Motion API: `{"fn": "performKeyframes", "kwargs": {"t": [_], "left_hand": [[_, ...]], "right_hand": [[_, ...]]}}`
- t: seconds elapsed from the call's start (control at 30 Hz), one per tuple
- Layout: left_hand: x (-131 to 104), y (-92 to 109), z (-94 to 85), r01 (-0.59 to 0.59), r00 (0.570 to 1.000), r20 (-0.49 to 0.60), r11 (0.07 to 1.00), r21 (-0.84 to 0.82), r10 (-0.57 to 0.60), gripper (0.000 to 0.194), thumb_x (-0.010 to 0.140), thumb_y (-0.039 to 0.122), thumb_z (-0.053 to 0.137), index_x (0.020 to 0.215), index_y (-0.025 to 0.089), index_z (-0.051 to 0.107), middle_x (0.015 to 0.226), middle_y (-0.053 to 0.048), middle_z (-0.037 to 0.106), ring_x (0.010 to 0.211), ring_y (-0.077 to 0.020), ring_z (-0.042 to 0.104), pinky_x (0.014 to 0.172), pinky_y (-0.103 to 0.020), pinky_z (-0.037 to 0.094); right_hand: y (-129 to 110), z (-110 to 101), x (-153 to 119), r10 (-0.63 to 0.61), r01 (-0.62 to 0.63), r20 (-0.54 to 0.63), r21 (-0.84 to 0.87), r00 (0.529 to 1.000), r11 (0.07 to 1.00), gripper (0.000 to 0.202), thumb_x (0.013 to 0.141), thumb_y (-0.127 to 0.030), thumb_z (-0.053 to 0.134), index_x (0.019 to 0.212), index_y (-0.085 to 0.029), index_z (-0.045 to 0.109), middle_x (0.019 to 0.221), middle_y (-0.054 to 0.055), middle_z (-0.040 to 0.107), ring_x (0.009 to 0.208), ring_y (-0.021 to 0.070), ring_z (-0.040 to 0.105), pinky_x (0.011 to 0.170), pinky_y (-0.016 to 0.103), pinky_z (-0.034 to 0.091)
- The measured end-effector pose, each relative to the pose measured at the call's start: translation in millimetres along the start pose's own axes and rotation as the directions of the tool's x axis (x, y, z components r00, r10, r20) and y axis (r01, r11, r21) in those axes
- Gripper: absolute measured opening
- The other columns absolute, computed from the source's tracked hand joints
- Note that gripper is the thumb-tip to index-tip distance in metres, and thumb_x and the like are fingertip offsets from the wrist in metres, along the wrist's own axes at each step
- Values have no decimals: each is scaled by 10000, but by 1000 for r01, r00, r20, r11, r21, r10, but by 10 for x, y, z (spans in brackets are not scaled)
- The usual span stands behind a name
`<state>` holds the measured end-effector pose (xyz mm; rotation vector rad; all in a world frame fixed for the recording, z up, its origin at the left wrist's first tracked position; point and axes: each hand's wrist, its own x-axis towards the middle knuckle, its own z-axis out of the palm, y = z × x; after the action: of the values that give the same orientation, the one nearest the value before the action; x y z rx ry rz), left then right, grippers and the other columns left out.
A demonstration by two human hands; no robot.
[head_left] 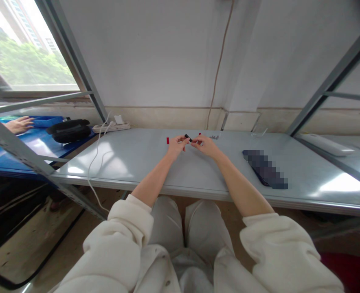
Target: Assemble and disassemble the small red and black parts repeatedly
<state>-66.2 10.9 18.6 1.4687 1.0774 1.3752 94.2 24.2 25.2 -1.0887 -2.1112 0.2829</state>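
Between my two hands, above the grey table (143,158), is a small black cylinder (188,138), tilted. My left hand (177,145) pinches it from the left side with thumb and fingers. From the right, the fingertips of my right hand (205,144) close on its lower end; whether they hold a separate small part is too small to tell. Just left of my left hand a small red cylinder (167,140) stands upright. Another red piece (200,134) shows behind my right hand, partly hidden. Several small metallic pieces (214,137) lie just beyond that hand.
A dark, pixelated flat object (264,169) lies at the right. A power strip (113,127) with a white cable sits at the back left. On the blue table to the left are a black case (68,131), a blue tray (47,121) and another person's hand (19,124). Metal posts flank the table.
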Motion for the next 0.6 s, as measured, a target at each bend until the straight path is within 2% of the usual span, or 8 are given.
{"fn": "performKeyframes", "kwargs": {"t": [0.1, 0.17, 0.27, 0.43, 0.6], "left_hand": [[-7, 39, -2, -4, 999, -53, 1000, -8, 4, 237, 726, 358, 583, 807, 136, 600, 737, -15, 622, 388, -13, 415, 412, -179, 321], [-10, 54, -7, 6, 997, -77, 1000, -1, -6, 231, 738, 356, 574, 807, 137, 593, 738, -12, 619, 382, -8, 405, 409, -176, 318], [-15, 52, -8, 36, 998, -62, 999, 25, -34, 211, 738, 337, 580, 795, 133, 586, 745, -20, 626, 380, -9, 403, 410, -178, 321], [-34, 20, 42, 56, 998, 24, 991, 120, -59, 182, 735, 298, 583, 788, 125, 592, 765, -49, 647, 395, -31, 424, 428, -198, 349], [-38, -48, 118, -95, 989, 139, 929, 357, 47, 124, 715, 246, 587, 751, 132, 620, 706, -42, 649, 498, -82, 502, 536, -219, 407]], "right_hand": [[-16, -64, -1, 42, -37, 36, -112, 998, 993, 154, 720, -274, 591, 802, -170, 670, 794, 56, 637, 697, 139, 547, 693, 265, 416], [-9, -136, -11, 131, -112, 93, -194, 987, 975, 122, 706, -245, 609, 778, -172, 674, 756, 55, 640, 696, 151, 554, 675, 263, 410], [62, -265, -38, 280, -225, 163, -291, 946, 930, 83, 699, -227, 622, 732, -169, 672, 728, 64, 653, 675, 162, 567, 644, 259, 407], [271, -384, -78, 471, -398, 101, -397, 876, 827, 80, 705, -209, 610, 725, -149, 658, 736, 85, 661, 680, 173, 585, 611, 260, 409], [329, -327, -88, 490, -448, 17, -379, 871, 809, 89, 707, -209, 609, 749, -148, 657, 777, 84, 662, 730, 170, 597, 632, 252, 425]]}}
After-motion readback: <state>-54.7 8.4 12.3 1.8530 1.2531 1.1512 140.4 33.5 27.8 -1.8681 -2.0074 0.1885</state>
